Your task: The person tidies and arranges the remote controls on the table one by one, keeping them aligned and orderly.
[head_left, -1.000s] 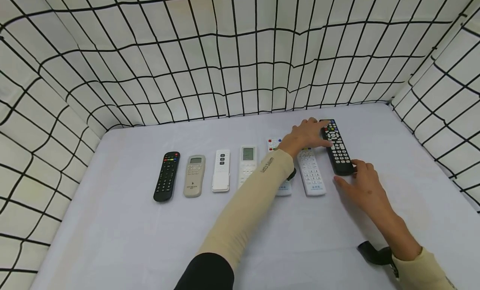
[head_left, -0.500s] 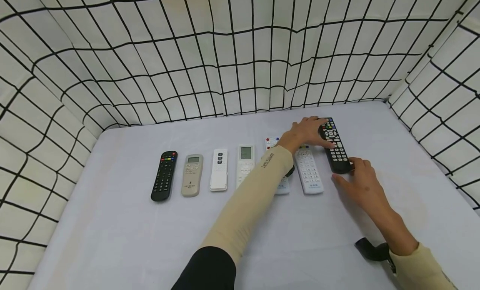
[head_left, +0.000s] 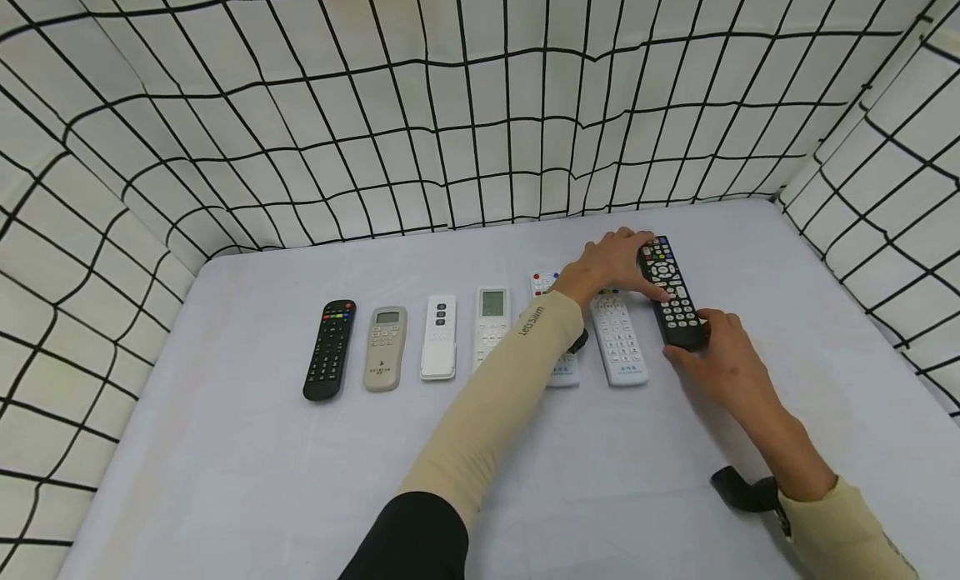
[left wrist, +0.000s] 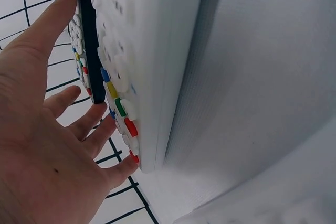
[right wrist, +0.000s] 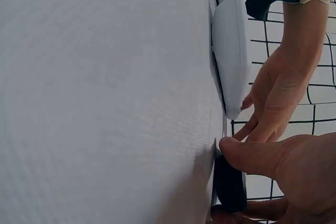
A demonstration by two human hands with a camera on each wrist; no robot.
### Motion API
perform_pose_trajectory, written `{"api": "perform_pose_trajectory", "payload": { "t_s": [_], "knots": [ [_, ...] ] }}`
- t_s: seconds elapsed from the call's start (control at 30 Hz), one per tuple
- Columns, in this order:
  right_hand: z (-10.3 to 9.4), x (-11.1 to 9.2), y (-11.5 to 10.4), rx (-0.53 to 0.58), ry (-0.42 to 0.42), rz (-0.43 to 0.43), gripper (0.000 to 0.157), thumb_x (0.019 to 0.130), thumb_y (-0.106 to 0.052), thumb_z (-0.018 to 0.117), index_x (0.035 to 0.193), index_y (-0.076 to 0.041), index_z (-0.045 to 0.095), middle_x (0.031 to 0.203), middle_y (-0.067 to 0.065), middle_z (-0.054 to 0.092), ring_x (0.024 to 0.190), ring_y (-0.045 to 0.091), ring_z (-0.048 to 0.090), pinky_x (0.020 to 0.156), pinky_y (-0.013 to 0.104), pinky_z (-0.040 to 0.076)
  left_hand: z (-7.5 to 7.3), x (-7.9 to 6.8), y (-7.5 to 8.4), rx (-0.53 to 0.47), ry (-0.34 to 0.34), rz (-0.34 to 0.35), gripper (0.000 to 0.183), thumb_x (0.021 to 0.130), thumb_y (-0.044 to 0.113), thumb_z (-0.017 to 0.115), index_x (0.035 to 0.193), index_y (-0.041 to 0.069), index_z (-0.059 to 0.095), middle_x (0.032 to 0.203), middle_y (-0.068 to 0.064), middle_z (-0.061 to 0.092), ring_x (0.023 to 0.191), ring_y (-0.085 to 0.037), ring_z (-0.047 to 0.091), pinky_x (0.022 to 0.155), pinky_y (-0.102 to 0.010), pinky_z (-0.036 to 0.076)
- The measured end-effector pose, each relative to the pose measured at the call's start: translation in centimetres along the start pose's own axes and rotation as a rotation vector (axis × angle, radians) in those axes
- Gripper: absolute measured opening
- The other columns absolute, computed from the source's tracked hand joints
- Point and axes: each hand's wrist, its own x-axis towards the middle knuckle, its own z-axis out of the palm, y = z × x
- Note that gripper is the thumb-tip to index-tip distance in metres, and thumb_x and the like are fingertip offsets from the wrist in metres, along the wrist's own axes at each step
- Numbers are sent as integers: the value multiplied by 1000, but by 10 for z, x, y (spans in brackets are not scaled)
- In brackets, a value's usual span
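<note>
A black remote control (head_left: 666,284) with pale round keys lies at the right end of a row of remotes, slightly slanted. My left hand (head_left: 613,262) reaches over the row to its far part; the thumb touches the key face and the index finger lies by the far left corner. In the left wrist view the left fingers (left wrist: 97,135) are spread and loosely bent. At the near end, my right hand (head_left: 731,363) pinches the remote, thumb on one side and fingers on the other. Beside it lies a white remote control (head_left: 620,342) with rows of keys.
Further left lie another black remote (head_left: 330,351), a beige remote (head_left: 385,349), a slim white remote (head_left: 438,338) and a white remote with a display (head_left: 492,317). My left arm partly covers a white remote with coloured keys (head_left: 562,373). Black wire mesh (head_left: 450,138) encloses the white table.
The head view has shifted slightly. Both hands stay at the black remote, which shows no clear movement on the table.
</note>
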Motion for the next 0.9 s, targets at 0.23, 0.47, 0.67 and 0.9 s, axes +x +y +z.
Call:
{"api": "perform_pose_trajectory", "payload": {
  "t_s": [0.23, 0.47, 0.67, 0.9],
  "knots": [
    [-2, 2, 0, 22, -39, 3, 82, 98, -22, 71, 151, 21, 26, 142, 45, 38, 128, 56, 46, 107, 69, 41, 2, 3, -1, 43, 14, -25, 111, 78, 76, 75, 165, 23, 30, 167, 2, 35, 150, -14, 41, 122, -40, 39],
    [-3, 0, 0, 69, -50, 2, 82, 98, -21, 72, 153, 20, 25, 145, 45, 36, 129, 55, 44, 108, 69, 40, 1, 6, -3, 24, 40, -6, 115, 75, 76, 78, 164, 21, 32, 165, 0, 35, 149, -13, 40, 122, -36, 39],
    [-2, -5, -1, 108, -13, -5, 83, 98, -19, 72, 154, 18, 24, 142, 43, 39, 117, 50, 48, 100, 64, 48, 0, 7, -5, -160, 63, 27, 118, 74, 65, 85, 165, 20, 26, 166, -4, 28, 144, -13, 45, 119, -24, 41],
    [2, -10, -1, 145, 50, -51, 81, 97, -15, 73, 155, 15, 26, 143, 40, 40, 120, 51, 51, 96, 61, 54, 2, 3, -6, -364, 43, 6, 119, 75, 53, 90, 167, 20, 21, 169, -9, 17, 142, -17, 48, 119, -28, 43]
  ]
}}
